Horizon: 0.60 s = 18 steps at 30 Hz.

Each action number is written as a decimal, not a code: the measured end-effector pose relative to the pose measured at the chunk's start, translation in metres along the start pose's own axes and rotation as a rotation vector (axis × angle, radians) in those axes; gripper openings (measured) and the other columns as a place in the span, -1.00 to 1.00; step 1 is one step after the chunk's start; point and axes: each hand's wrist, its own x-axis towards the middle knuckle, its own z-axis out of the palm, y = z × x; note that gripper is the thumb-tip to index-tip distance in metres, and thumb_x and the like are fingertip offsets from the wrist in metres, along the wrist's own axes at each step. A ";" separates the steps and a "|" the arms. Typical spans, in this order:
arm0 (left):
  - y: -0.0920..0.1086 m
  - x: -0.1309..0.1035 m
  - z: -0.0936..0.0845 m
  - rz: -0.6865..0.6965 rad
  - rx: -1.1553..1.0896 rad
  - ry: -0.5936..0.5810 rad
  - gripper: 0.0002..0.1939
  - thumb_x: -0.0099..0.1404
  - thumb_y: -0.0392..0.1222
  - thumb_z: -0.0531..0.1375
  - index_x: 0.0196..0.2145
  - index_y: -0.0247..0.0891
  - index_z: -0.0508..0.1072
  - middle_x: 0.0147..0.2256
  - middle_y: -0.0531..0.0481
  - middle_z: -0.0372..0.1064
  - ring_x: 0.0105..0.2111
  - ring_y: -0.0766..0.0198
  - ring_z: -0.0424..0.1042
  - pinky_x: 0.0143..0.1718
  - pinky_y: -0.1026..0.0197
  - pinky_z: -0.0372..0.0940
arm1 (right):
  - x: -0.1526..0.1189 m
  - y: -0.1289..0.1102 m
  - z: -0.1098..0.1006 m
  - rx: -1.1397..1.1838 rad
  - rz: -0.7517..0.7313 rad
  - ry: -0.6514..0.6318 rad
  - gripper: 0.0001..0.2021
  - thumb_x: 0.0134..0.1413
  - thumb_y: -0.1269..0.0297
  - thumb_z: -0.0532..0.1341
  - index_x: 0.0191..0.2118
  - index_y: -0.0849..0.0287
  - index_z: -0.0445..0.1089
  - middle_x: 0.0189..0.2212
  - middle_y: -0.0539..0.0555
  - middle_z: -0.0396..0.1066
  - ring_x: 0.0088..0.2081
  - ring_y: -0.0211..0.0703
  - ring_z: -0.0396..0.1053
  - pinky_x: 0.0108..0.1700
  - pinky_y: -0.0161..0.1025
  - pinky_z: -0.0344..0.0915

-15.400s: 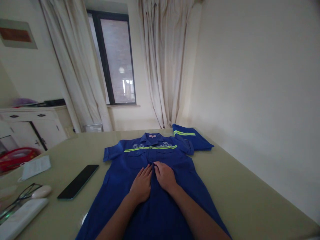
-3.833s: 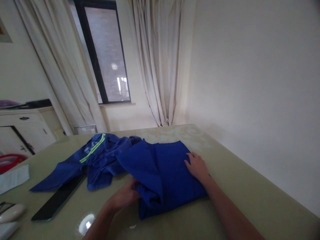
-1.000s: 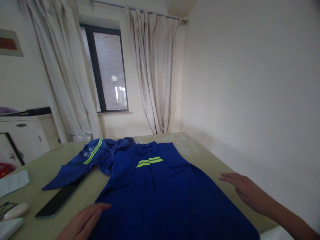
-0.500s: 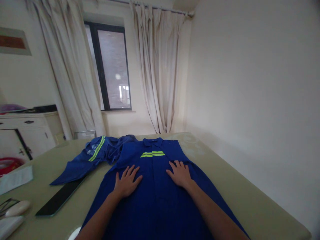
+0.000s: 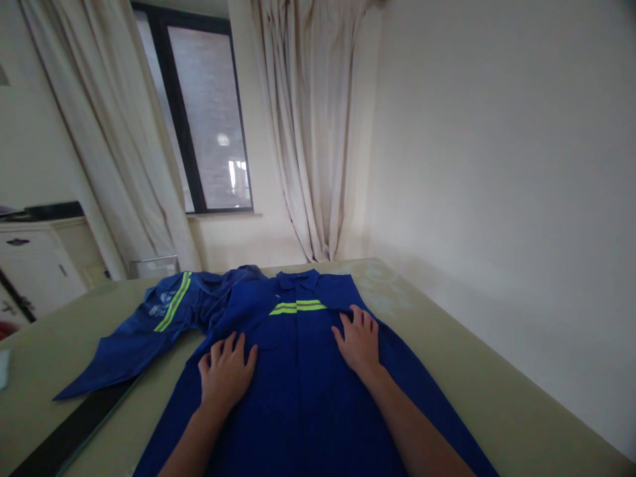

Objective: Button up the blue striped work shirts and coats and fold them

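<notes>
A blue work jacket (image 5: 298, 391) with a collar and yellow-green reflective strips lies front up and spread out before me. On its left side rests my left hand (image 5: 226, 372), palm down with fingers apart. My right hand (image 5: 358, 339) lies on the right side of the chest, just below the reflective strip, its fingers spread and slightly bent. Neither hand holds anything. Beside the jacket, to the left, is a crumpled second blue garment (image 5: 144, 324) with a reflective strip and pale print.
The greenish table (image 5: 442, 344) runs along a plain wall at right. A long dark flat object (image 5: 74, 427) lies partly under the second garment. A clear frame-like item (image 5: 154, 267) stands at the back edge, near curtains. A white cabinet (image 5: 42, 255) is at far left.
My left hand has shifted left and slightly down over the jacket. My right hand has moved slightly right and up. The view has come closer, so the left-side items sit further out.
</notes>
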 end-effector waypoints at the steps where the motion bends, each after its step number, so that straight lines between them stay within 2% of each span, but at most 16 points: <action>1: -0.001 0.001 0.000 0.019 -0.011 -0.009 -0.47 0.47 0.07 -0.06 0.24 -0.15 0.40 0.27 -0.22 0.29 0.24 -0.13 0.17 0.19 -0.26 0.08 | 0.000 0.001 0.002 0.008 -0.012 -0.009 -0.57 0.35 -0.02 0.07 0.11 0.08 0.48 0.31 0.26 0.20 0.25 0.30 0.11 0.22 0.19 0.04; 4: -0.003 0.004 0.001 0.042 -0.060 -0.012 -0.54 0.47 0.04 -0.04 0.17 -0.05 0.45 0.22 -0.17 0.35 0.20 -0.12 0.21 0.14 -0.25 0.11 | -0.001 0.001 0.010 0.067 -0.044 -0.108 -0.58 0.39 0.02 0.02 0.09 0.09 0.49 0.27 0.25 0.29 0.26 0.26 0.14 0.26 0.22 -0.03; 7: -0.004 0.005 0.001 0.031 -0.097 -0.011 -0.55 0.47 0.04 -0.04 0.15 -0.04 0.46 0.22 -0.15 0.35 0.20 -0.12 0.20 0.13 -0.23 0.13 | 0.007 0.007 0.020 0.169 -0.076 -0.139 -0.54 0.37 -0.01 0.04 0.14 0.13 0.46 0.21 0.26 0.37 0.21 0.23 0.22 0.25 0.17 0.05; 8: -0.004 0.004 0.002 0.028 -0.102 -0.008 -0.54 0.47 0.05 -0.04 0.16 -0.06 0.45 0.23 -0.15 0.33 0.21 -0.12 0.19 0.14 -0.23 0.13 | 0.013 0.014 0.022 0.231 -0.071 -0.108 -0.50 0.34 -0.05 0.05 0.15 0.15 0.45 0.20 0.27 0.37 0.20 0.22 0.24 0.24 0.14 0.09; 10: -0.006 0.004 0.003 0.028 -0.099 -0.002 -0.50 0.47 0.05 -0.06 0.20 -0.14 0.42 0.24 -0.18 0.31 0.22 -0.12 0.18 0.15 -0.22 0.13 | 0.026 0.039 0.024 0.399 0.033 0.035 -0.41 0.30 -0.12 0.03 0.19 0.21 0.42 0.16 0.29 0.41 0.18 0.17 0.29 0.20 0.08 0.19; 13: -0.008 0.003 0.007 0.033 -0.096 0.000 -0.44 0.47 0.03 -0.10 0.25 -0.26 0.36 0.23 -0.23 0.29 0.20 -0.14 0.20 0.14 -0.23 0.16 | 0.040 0.097 0.018 0.583 0.443 0.370 -0.34 0.29 -0.11 -0.08 0.21 0.28 0.38 0.09 0.32 0.45 0.14 0.14 0.34 0.19 0.06 0.26; 16: -0.008 0.005 0.014 0.035 -0.160 0.019 -0.40 0.46 0.01 -0.11 0.28 -0.36 0.31 0.23 -0.31 0.27 0.19 -0.17 0.22 0.14 -0.28 0.18 | 0.038 0.142 0.006 0.548 0.597 0.429 -0.30 0.22 -0.03 -0.04 0.24 0.45 0.31 0.14 0.48 0.37 0.20 0.29 0.27 0.24 0.23 0.16; 18: -0.008 0.012 0.019 0.046 -0.303 0.050 -0.39 0.42 0.02 -0.07 0.27 -0.38 0.31 0.21 -0.34 0.25 0.19 -0.18 0.23 0.17 -0.29 0.19 | 0.033 0.145 -0.002 0.498 0.591 0.438 -0.29 0.18 0.04 0.00 0.27 0.51 0.26 0.22 0.53 0.27 0.27 0.35 0.17 0.28 0.27 0.07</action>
